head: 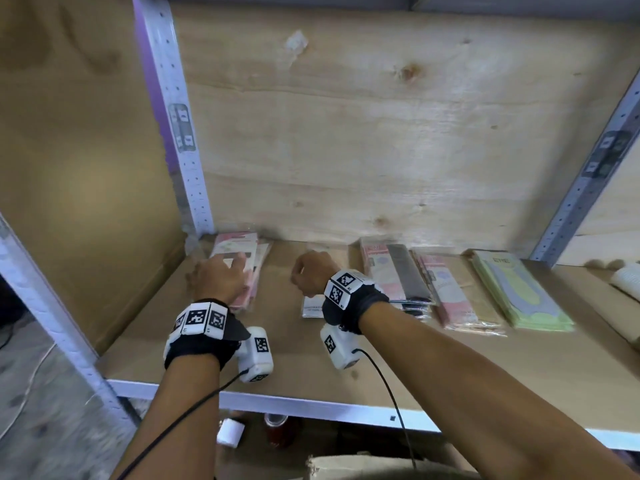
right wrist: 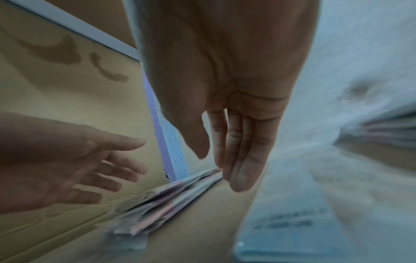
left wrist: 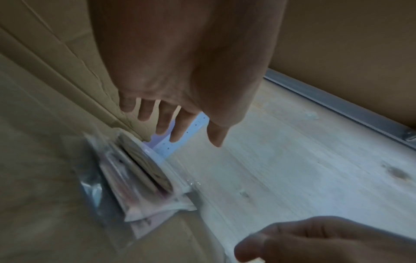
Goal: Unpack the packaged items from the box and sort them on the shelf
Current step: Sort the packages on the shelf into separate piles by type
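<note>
Over the wooden shelf [head: 346, 382], left hand [head: 218, 277] and right hand [head: 311, 273] spread-fingered, holding nothing. Beyond, pink packets [head: 242, 268] stacked in the far-left corner: light, floppy, slick in plastic, best pinched at an edge. Fanned, uneven stack edges [right wrist: 166, 201] clear only in the right wrist view.

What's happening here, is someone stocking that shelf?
Yes. A person is laying flat packaged items in piles along a wooden shelf. The left hand is spread open over the pink pile in the back left corner; whether it touches is hard to tell. The right hand hovers over a white packet in the middle, fingers straight and holding nothing. To the right lie more piles, the farthest a green pile. A cardboard box sits below the shelf.
</note>
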A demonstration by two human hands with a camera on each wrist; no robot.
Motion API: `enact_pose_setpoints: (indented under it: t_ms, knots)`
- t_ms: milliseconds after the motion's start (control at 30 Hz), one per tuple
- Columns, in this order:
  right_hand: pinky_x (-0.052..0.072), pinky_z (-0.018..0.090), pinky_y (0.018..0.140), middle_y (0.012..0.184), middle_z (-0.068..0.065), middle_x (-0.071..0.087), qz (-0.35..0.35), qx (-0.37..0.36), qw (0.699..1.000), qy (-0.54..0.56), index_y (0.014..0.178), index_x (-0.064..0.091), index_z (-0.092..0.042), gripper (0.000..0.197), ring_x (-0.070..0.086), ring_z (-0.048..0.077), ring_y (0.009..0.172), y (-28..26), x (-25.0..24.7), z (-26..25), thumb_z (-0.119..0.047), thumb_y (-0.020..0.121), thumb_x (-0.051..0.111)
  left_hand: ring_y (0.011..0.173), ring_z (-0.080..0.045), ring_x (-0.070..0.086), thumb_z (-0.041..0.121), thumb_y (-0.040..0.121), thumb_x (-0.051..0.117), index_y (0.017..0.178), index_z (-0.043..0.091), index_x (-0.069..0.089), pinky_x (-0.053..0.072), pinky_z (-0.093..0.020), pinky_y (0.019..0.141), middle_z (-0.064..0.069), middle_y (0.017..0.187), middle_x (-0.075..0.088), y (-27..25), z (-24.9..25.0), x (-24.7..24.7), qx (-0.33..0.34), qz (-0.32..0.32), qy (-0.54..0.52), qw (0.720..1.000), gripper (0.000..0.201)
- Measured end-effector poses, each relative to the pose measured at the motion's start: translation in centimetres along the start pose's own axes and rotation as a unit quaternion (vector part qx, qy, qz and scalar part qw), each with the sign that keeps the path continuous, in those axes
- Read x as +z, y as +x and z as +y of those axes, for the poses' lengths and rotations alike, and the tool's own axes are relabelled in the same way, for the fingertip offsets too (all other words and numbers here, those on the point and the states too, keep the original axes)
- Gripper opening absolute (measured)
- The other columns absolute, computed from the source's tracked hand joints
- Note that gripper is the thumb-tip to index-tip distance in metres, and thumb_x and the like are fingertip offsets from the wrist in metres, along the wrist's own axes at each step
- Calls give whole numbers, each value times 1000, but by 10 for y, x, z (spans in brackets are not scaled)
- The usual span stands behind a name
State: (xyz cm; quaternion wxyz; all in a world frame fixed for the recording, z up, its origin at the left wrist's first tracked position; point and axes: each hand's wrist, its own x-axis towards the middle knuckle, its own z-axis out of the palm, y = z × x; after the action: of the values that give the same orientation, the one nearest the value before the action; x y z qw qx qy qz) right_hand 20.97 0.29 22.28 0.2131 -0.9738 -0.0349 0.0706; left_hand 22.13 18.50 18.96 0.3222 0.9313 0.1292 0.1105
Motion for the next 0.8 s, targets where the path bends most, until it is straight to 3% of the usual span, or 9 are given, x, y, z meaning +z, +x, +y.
enact_pose_setpoints:
  t_ms: [100, 167, 300, 367, 467, 600, 733, 800]
  knots:
    - [60, 48, 80, 92, 26, 73, 25, -6, 993, 118, 101, 67, 11, 30, 73, 39, 85, 13, 17, -10, -15, 97, 52, 131, -40, 48, 61, 98, 38, 143, 6, 50, 36, -44, 112, -23, 147, 48, 5, -14, 1, -46, -120, 7, 992, 72]
    - [60, 53, 73, 85, 25, 72, 22, 2, 980, 196, 96, 64, 9, 29, 73, 41, 78, 20, 29, -16, -18, 97, 54, 128, -38, 50, 60, 100, 36, 142, 7, 50, 40, -42, 109, -22, 144, 50, 5, -19, -1, -23, -173, 28, 984, 70]
    - [60, 56, 70, 76, 20, 65, 15, 24, 956, 293, 80, 54, -8, 26, 70, 38, 67, 35, 49, -24, -28, 95, 61, 116, -35, 59, 45, 99, 51, 122, 2, 65, 47, -39, 99, -18, 127, 63, 9, -25, -14, 15, -159, -2, 987, 50]
    - [61, 51, 66, 71, 18, 63, 21, 27, 947, 319, 72, 55, -9, 31, 65, 30, 56, 39, 54, -26, -30, 94, 64, 108, -34, 63, 34, 99, 55, 110, 3, 71, 49, -38, 94, -16, 114, 69, 10, -27, -17, 35, -146, -15, 989, 37]
    - [60, 36, 50, 61, 11, 59, 33, 22, 941, 336, 67, 62, -6, 33, 59, 16, 41, 46, 60, -25, -26, 92, 68, 110, -30, 64, 26, 97, 60, 110, 7, 74, 49, -39, 99, -11, 116, 71, 8, -32, -20, 42, -128, -45, 990, 27]
    - [58, 53, 76, 75, 21, 63, 14, 47, 926, 374, 79, 68, 2, 19, 60, 29, 65, 52, 62, -21, -15, 87, 73, 112, -27, 65, 25, 96, 63, 110, 11, 74, 49, -39, 103, -7, 118, 72, 9, -39, -19, 23, -132, -95, 986, 23]
    - [60, 49, 78, 73, 17, 68, 29, 57, 934, 352, 74, 69, -4, 15, 63, 27, 65, 50, 58, -8, -14, 81, 77, 108, -36, 68, 25, 96, 64, 110, 11, 72, 54, -48, 99, -15, 114, 72, 11, -41, -15, -16, -151, -162, 975, 22]
    - [61, 47, 77, 75, 15, 72, 28, 47, 940, 336, 71, 68, -9, 15, 68, 26, 68, 43, 49, -4, -14, 81, 78, 104, -34, 70, 26, 96, 64, 106, 13, 71, 55, -47, 98, -14, 110, 73, 12, -42, -13, -20, -154, -167, 974, 18]
